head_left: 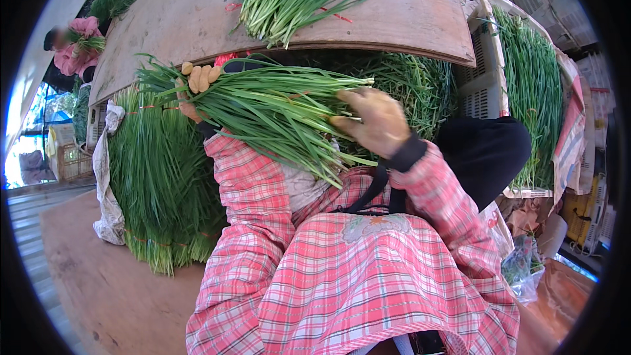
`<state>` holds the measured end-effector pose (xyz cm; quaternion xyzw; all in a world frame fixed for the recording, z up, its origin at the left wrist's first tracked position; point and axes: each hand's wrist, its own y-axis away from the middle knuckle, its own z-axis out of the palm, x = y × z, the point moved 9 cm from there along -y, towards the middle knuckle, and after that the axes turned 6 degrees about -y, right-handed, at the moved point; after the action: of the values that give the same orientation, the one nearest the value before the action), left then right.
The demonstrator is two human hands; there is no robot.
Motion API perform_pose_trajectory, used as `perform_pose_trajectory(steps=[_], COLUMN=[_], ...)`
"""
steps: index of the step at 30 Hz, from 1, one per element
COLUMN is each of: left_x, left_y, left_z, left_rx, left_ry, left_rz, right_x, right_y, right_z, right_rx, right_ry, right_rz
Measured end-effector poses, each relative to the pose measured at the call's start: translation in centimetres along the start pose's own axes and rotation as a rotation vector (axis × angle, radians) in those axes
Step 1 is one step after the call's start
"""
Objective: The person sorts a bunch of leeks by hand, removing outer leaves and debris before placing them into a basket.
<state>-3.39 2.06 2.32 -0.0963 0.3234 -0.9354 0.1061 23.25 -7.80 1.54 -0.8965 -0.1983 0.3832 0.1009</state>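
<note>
A loose bunch of garlic chives [282, 102] lies across in front of my chest, leaf tips to the left and pale stem ends to the right. My left hand [197, 82], in a tan glove, is wrapped round its leafy end. At the stem ends is my right hand [374, 120], slightly blurred, with thumb and fingers apart. Its fingertips are at the edge of the stems; whether they touch them I cannot tell. Beyond, on the wooden board [171, 20], rests another pile of chives [296, 0] with red ties beside it.
Tall tied chive bundles [164, 177] stand at my left beside a white sack [105, 171]. Loose greens [407, 85] lie under the board's near edge. At right is a white crate [483, 52] packed with chives [526, 85]. Another person [79, 43] in pink works at far left.
</note>
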Motion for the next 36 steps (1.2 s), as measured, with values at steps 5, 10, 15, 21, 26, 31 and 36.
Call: perform_pose_trajectory(steps=[5, 10, 15, 21, 26, 31, 36], left_x=[-1.6, 0.2, 0.5, -0.1, -1.0, 0.6, -0.3], left_y=[-0.6, 0.0, 0.0, -0.1, -0.5, 0.0, 0.0], left_z=[0.0, 0.1, 0.5, -0.1, -0.9, -2.9, -1.3], left_rx=[0.018, -0.008, -0.034, -0.013, 0.070, 0.168, 0.132], left_ry=[-0.024, -0.044, -0.058, -0.117, -0.169, -0.290, -0.017], left_rz=[-0.218, -0.180, -0.181, -0.260, -0.304, -0.302, -0.238], right_x=[1.4, 7.2, 10.8, -1.6, 2.6, 8.4, 15.7], right_y=[-1.1, 3.9, 8.0, -1.0, -1.0, 4.4, 11.9], right_z=[1.0, -2.5, -3.3, 1.2, 0.9, -1.0, -3.7], right_rx=[0.132, 0.267, -0.256, -0.014, 0.279, 0.423, 0.129], right_ry=[-0.514, -1.223, 0.327, 0.062, -0.760, -1.264, -0.513], right_rz=[0.122, 0.556, 0.360, -0.042, 0.238, 0.509, 0.787])
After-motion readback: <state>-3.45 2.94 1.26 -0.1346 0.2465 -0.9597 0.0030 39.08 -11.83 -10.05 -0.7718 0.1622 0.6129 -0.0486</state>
